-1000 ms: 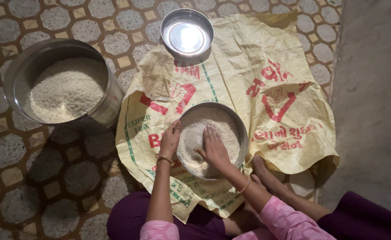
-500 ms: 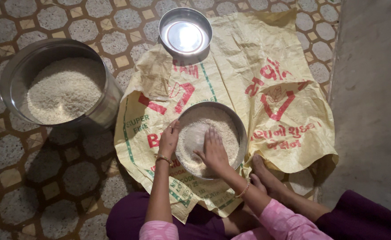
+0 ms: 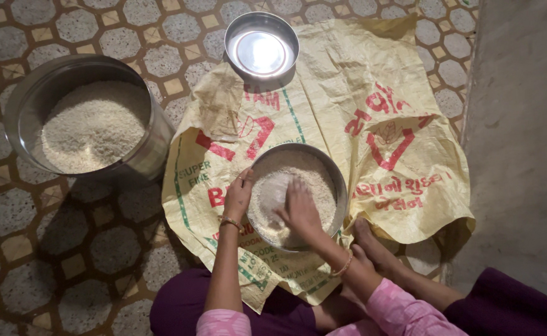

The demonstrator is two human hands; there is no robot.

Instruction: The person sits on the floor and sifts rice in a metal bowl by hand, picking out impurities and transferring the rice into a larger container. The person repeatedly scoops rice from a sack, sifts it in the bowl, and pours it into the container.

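R hand (image 3: 299, 208) lies flat, fingers spread, on white rice grains (image 3: 311, 180) in a round shiny steel plate (image 3: 337, 180). L hand (image 3: 238, 196) grips plate rim at 9 o'clock. Plate sits on a yellow woven plastic sack (image 3: 348, 93). Small empty steel bowl (image 3: 261, 43) at 12; big steel pot w/ rice (image 3: 87, 118) at 10.

a home, floor-level food prep spot. patterned hexagon tile floor (image 3: 12, 261) to the left of the hands, plain grey concrete strip (image 3: 522, 124) to their right. a yellow woven sack (image 3: 373, 74) is spread under the hands as a mat. big steel pot of rice (image 3: 93, 124) up-left of the left hand (image 3: 238, 194), small empty steel bowl (image 3: 261, 45) beyond both hands.
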